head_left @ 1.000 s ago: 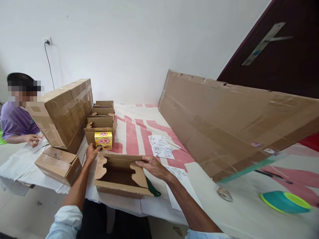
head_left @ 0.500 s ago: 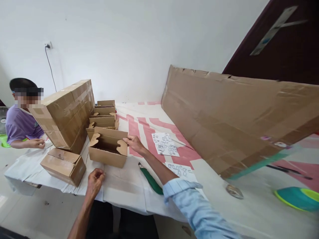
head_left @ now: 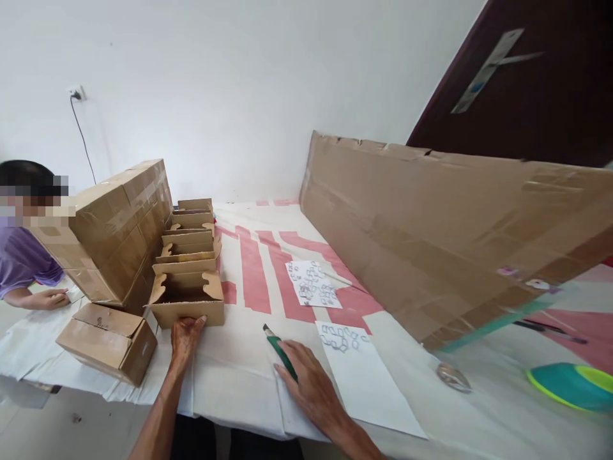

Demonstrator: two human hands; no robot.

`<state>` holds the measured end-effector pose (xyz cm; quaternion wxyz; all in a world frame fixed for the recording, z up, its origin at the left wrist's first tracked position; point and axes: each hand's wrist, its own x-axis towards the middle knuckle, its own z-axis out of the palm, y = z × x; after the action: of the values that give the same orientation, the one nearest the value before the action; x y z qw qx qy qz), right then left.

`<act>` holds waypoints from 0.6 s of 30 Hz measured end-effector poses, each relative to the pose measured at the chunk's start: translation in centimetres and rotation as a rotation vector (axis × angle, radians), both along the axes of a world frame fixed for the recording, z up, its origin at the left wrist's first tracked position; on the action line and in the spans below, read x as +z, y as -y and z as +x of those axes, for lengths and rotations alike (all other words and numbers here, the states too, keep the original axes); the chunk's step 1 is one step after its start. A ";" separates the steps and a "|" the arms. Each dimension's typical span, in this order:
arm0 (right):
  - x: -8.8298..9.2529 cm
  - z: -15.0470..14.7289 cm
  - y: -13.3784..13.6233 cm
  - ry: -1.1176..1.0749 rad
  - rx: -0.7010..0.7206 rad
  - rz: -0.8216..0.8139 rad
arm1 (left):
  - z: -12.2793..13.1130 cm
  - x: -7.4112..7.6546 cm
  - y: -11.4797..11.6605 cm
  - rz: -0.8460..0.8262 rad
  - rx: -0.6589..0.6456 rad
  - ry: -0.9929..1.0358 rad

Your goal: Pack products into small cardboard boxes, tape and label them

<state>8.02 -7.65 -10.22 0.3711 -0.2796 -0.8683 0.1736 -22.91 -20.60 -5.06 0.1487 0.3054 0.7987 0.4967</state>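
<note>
The left hand (head_left: 186,342), fingers bent, touches the front of the nearest open box (head_left: 212,312), and the right hand (head_left: 311,386) covers 1 green tool (head_left: 280,353); whether either grips, I cannot tell.

We are getting bright, diffuse light on the white wall (head_left: 230,89), but we are losing detail in the dark door (head_left: 560,96). We are seeing wide-angle stretching across the cardboard panel (head_left: 431,230), softness on the teal object (head_left: 560,384), and blocky pixelation partly hiding a person (head_left: 23,259).
</note>
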 end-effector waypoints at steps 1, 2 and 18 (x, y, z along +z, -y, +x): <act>-1.4 1.0 0.2 0.011 -0.029 0.036 | -0.2 -0.1 -0.4 -0.001 0.002 0.000; -2.5 1.6 0.4 0.016 -0.055 0.069 | -0.5 -0.1 -0.9 -0.001 0.004 -0.001; -3.5 1.4 1.0 0.008 -0.128 0.122 | -10.3 1.6 -12.5 -0.042 -0.088 0.065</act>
<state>9.44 -8.64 -13.73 0.3941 -0.3119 -0.8592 0.0952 -33.22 -8.05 -3.41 0.2025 0.3209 0.7895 0.4824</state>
